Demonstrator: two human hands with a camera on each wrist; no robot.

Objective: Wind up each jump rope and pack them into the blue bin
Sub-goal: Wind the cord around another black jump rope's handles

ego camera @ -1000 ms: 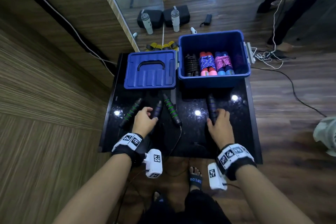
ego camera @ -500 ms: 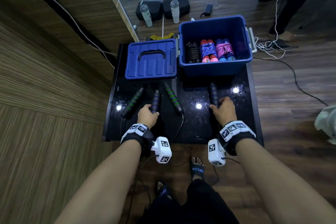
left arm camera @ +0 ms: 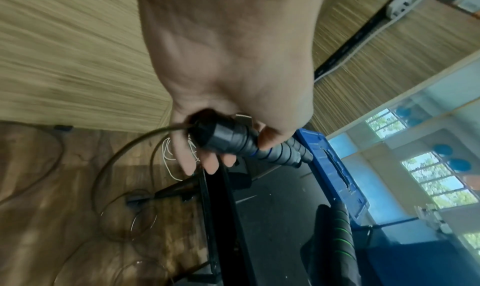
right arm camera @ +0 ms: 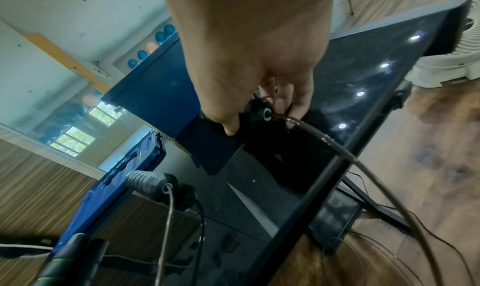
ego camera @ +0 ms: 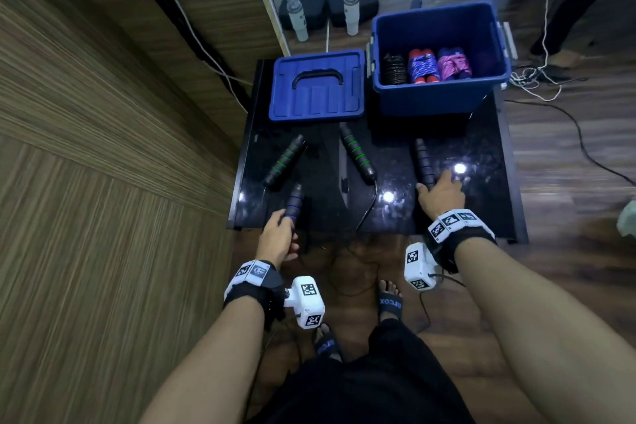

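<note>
Since the earlier frame the left hand has drawn back off the surface edge, carrying a blue-ringed handle its fingers curl round. The right hand pinches the cord end of the matching handle, which lies on the surface ahead of it. Taking both ends probably readies this rope for winding. Between the hands lie two green-ringed handles. Beyond the right hand stands the blue bin, wound ropes inside; its lid lies beyond the left. The black, glossy surface stands on a wood floor.
</note>
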